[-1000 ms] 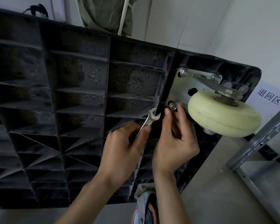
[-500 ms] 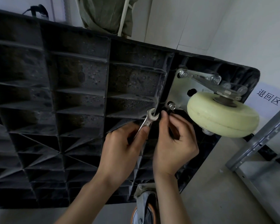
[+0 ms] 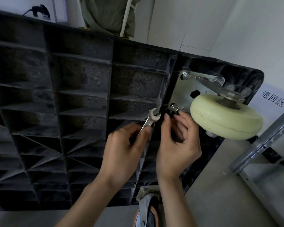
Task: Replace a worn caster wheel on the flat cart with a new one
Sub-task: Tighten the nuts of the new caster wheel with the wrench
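Flat cart (image 3: 82, 99) tipped on edge, ribbed underside facing me. Cream caster wheel (image 3: 226, 117) bolted at upper right corner on its mounting plate (image 3: 184, 94). My left hand (image 3: 126, 151) grips the wrench (image 3: 152, 119); my right hand (image 3: 177, 145), fingers loosely curled, holds nothing I can see, fingertips just below the lower nut (image 3: 175, 108). Steel parts look stiff and slick; the nut is small, so pinch its flats.

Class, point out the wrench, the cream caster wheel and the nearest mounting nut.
wrench (image 3: 153, 115), head view, on its open-ended head.
cream caster wheel (image 3: 223, 119), head view, on its tread.
mounting nut (image 3: 175, 108), head view, on its face.
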The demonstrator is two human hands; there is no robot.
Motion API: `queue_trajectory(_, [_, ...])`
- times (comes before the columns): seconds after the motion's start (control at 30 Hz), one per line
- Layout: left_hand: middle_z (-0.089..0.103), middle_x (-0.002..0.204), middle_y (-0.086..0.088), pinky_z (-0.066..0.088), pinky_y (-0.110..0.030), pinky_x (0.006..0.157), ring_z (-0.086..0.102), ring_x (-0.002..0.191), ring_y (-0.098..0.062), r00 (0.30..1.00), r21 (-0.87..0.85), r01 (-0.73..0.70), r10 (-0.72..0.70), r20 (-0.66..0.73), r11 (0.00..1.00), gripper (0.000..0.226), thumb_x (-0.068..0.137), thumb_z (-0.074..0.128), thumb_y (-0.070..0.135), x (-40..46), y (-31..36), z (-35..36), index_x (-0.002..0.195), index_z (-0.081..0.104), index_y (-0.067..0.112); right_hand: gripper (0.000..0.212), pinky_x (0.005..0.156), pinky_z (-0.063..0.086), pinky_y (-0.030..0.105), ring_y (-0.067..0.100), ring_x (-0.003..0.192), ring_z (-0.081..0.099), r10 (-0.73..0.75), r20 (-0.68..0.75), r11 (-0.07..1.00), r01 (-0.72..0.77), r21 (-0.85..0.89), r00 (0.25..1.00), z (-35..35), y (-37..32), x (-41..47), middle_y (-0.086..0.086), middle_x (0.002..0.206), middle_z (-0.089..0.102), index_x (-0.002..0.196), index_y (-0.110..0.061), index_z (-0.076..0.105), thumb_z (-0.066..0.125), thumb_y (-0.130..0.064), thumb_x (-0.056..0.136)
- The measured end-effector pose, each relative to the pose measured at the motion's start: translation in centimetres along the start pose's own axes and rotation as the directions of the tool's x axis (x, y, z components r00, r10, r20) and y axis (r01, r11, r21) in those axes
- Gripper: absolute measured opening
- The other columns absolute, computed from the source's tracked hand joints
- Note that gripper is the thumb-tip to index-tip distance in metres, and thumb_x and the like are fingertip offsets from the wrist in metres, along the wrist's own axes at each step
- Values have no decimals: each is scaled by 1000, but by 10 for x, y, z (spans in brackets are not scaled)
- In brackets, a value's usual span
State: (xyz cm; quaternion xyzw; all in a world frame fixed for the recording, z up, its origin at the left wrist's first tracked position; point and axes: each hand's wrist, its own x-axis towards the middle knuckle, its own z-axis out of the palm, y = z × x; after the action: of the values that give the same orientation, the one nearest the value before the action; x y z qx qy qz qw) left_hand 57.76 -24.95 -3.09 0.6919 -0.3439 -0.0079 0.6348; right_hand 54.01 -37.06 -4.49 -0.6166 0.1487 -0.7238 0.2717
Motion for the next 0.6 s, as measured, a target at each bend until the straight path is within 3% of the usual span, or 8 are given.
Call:
queue_trajectory(0.13, [54, 58, -10, 39, -43, 46, 46, 49, -27, 1000, -6, 2, -2, 5, 1000, 35, 100, 56, 43, 0, -1, -1, 76, 61, 17, 27, 79, 62, 42, 26, 100, 74, -51, 16, 998, 52, -46, 999, 0, 3, 3, 15, 111, 75, 122, -2, 72, 72, -10, 97])
queue_trajectory(0.3, [52, 58, -9, 37, -41, 46, 41, 47, -13, 1000, 1, 1, -1, -4, 1000, 35, 100, 57, 42, -1, -2, 0, 73, 59, 19, 18, 73, 62, 35, 16, 88, 75, -20, -46, 997, 17, -69, 999, 2, -1, 3, 8, 95, 76, 101, 1, 76, 80, -13, 91])
queue_trajectory(0.47, [53, 58, -11, 38, -41, 46, 41, 47, -14, 1000, 10, -3, 3, -2, 1000, 37, 100, 57, 43, -2, 1, -1, 73, 59, 17, 26, 78, 63, 41, 22, 96, 75, -39, -21, 998, 38, -55, 999, 3, 0, 5, 10, 105, 76, 116, -1, 74, 76, -15, 94])
queue_trajectory(0.6, [51, 55, -8, 38, -41, 46, 40, 46, -13, 1000, 13, -4, 4, -10, 1000, 37, 100, 56, 43, -1, 0, -2, 71, 58, 20, 23, 72, 63, 33, 11, 88, 75, -14, -65, 998, 10, -63, 998, 5, -2, 11, 5, 97, 78, 106, -1, 77, 77, -20, 93])
